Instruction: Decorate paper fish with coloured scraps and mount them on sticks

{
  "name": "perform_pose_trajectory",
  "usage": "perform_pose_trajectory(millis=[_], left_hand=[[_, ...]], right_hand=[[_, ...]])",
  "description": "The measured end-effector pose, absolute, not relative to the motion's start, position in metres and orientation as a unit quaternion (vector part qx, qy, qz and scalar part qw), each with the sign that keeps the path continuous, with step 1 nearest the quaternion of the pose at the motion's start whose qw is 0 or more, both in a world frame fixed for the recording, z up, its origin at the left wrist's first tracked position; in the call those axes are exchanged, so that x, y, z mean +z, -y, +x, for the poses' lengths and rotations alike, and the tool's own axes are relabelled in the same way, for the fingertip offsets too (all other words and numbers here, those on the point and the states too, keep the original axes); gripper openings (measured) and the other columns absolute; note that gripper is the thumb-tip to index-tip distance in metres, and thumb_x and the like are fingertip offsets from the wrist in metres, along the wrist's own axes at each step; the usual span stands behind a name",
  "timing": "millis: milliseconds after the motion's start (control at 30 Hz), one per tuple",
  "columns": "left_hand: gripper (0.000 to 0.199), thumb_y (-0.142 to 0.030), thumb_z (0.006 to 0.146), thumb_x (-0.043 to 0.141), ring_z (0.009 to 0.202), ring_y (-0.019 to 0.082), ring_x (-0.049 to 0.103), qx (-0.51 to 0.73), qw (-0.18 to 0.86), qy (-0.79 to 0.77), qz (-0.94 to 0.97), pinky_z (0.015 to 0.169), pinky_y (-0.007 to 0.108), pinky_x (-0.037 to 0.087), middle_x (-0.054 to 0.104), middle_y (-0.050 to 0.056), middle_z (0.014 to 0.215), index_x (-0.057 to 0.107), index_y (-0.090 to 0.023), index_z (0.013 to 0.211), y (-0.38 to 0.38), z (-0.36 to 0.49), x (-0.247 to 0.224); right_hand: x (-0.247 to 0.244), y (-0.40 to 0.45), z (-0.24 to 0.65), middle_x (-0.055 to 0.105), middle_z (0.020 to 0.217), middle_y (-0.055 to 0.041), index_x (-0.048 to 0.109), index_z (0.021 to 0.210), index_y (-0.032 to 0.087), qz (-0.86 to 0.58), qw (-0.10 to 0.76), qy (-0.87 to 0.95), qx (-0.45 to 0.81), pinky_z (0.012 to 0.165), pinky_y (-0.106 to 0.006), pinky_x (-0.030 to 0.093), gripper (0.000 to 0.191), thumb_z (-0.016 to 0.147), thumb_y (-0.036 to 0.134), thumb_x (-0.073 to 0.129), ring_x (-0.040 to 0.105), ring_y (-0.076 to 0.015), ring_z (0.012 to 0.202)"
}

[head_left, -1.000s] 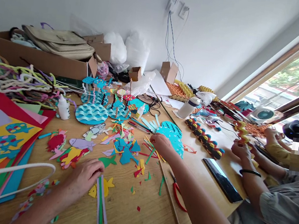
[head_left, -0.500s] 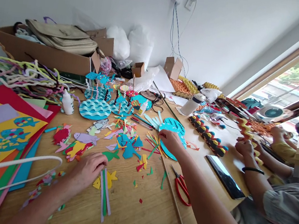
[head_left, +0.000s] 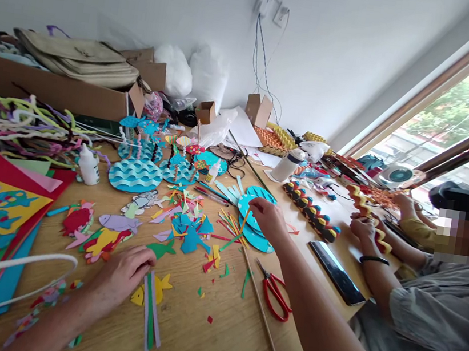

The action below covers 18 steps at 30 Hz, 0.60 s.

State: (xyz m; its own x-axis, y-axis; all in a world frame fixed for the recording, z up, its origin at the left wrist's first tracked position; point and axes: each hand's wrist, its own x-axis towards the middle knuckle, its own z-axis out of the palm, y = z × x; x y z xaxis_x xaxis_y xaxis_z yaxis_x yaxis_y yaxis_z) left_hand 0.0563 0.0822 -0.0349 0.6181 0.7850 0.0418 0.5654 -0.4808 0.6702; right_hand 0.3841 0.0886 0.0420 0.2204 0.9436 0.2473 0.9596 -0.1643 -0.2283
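My left hand (head_left: 129, 274) pinches the top ends of several purple and green paper strips (head_left: 150, 317), which hang over the table beside a yellow paper fish (head_left: 162, 288). Fingers pressed together, my right hand (head_left: 267, 217) holds a thin yellow strip (head_left: 245, 220) above blue paper discs (head_left: 258, 241). Below it lies a loose pile of coloured strips (head_left: 228, 225). A green paper fish (head_left: 162, 248) rests just beyond my left hand, and blue paper cutouts (head_left: 192, 233) lie between my hands.
Red-handled scissors (head_left: 276, 299), a wooden stick (head_left: 262, 311) and a phone (head_left: 336, 273) lie on the right. Glue bottles (head_left: 89, 165) stand behind the cutouts. Coloured sheets (head_left: 9, 278) cover the left side. Another person's hands (head_left: 363, 228) hold a wavy yellow strip at right.
My right hand has lifted a yellow strip from the pile. My left hand still pinches its strips. The view has shifted slightly to the right.
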Motion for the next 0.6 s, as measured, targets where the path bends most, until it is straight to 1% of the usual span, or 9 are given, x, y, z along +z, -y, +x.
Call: perform_pose_trajectory(millis=[133, 267, 300, 367, 467, 533, 600], left_hand=[[0.016, -0.02, 0.073, 0.039, 0.071, 0.019, 0.055, 0.173, 0.314, -0.401, 0.843, 0.064, 0.03, 0.04, 0.06, 0.003, 0.071, 0.054, -0.021, 0.068, -0.082, 0.056, -0.038], [0.016, -0.02, 0.073, 0.039, 0.072, 0.019, 0.055, 0.171, 0.316, -0.404, 0.841, 0.065, 0.03, 0.041, 0.06, 0.002, 0.071, 0.053, -0.022, 0.068, -0.082, 0.057, -0.035], [0.015, -0.02, 0.073, 0.039, 0.072, 0.019, 0.055, 0.172, 0.316, -0.404, 0.841, 0.065, 0.03, 0.041, 0.06, 0.002, 0.071, 0.053, -0.022, 0.067, -0.081, 0.057, -0.034], [0.015, -0.019, 0.072, 0.039, 0.071, 0.019, 0.055, 0.172, 0.318, -0.403, 0.841, 0.065, 0.029, 0.041, 0.059, 0.002, 0.071, 0.053, -0.022, 0.067, -0.082, 0.057, -0.032], [0.015, -0.02, 0.072, 0.04, 0.07, 0.019, 0.055, 0.175, 0.318, -0.4, 0.842, 0.064, 0.029, 0.041, 0.06, 0.003, 0.07, 0.053, -0.022, 0.066, -0.082, 0.057, -0.032], [0.015, -0.022, 0.073, 0.04, 0.07, 0.02, 0.056, 0.18, 0.317, -0.398, 0.842, 0.063, 0.029, 0.041, 0.06, 0.003, 0.07, 0.054, -0.022, 0.066, -0.082, 0.056, -0.033], [0.017, -0.023, 0.074, 0.039, 0.069, 0.02, 0.056, 0.184, 0.313, -0.396, 0.843, 0.063, 0.029, 0.041, 0.06, 0.003, 0.07, 0.054, -0.021, 0.066, -0.082, 0.056, -0.034]], right_hand=[[0.035, -0.098, 0.379, 0.066, 0.081, -0.0035, 0.061, 0.089, 0.02, -0.752, 0.15, 0.641, -0.021, 0.065, -0.023, 0.037, 0.02, 0.08, 0.017, 0.044, 0.057, -0.0152, 0.075], [0.027, -0.109, 0.375, 0.066, 0.084, -0.0028, 0.057, 0.101, 0.02, -0.742, 0.105, 0.662, 0.005, 0.063, -0.022, 0.036, 0.027, 0.078, 0.013, 0.046, 0.057, -0.0143, 0.075], [0.026, -0.109, 0.375, 0.065, 0.086, -0.0033, 0.058, 0.1, 0.02, -0.74, 0.09, 0.667, 0.009, 0.063, -0.022, 0.036, 0.027, 0.077, 0.013, 0.046, 0.057, -0.0147, 0.076], [0.026, -0.107, 0.375, 0.065, 0.085, -0.0044, 0.061, 0.093, 0.02, -0.733, 0.055, 0.678, 0.019, 0.061, -0.022, 0.034, 0.023, 0.077, 0.013, 0.046, 0.056, -0.0157, 0.076], [0.028, -0.096, 0.375, 0.064, 0.075, -0.004, 0.064, 0.078, 0.018, -0.713, -0.007, 0.699, 0.048, 0.056, -0.022, 0.032, 0.017, 0.074, 0.013, 0.049, 0.056, -0.015, 0.07], [0.028, -0.088, 0.376, 0.063, 0.073, -0.0025, 0.064, 0.074, 0.019, -0.696, -0.045, 0.713, 0.071, 0.055, -0.021, 0.031, 0.014, 0.071, 0.011, 0.052, 0.055, -0.0142, 0.069], [0.028, -0.083, 0.376, 0.063, 0.077, -0.0018, 0.064, 0.074, 0.019, -0.678, -0.074, 0.726, 0.088, 0.057, -0.02, 0.032, 0.014, 0.069, 0.011, 0.054, 0.055, -0.0142, 0.073]])
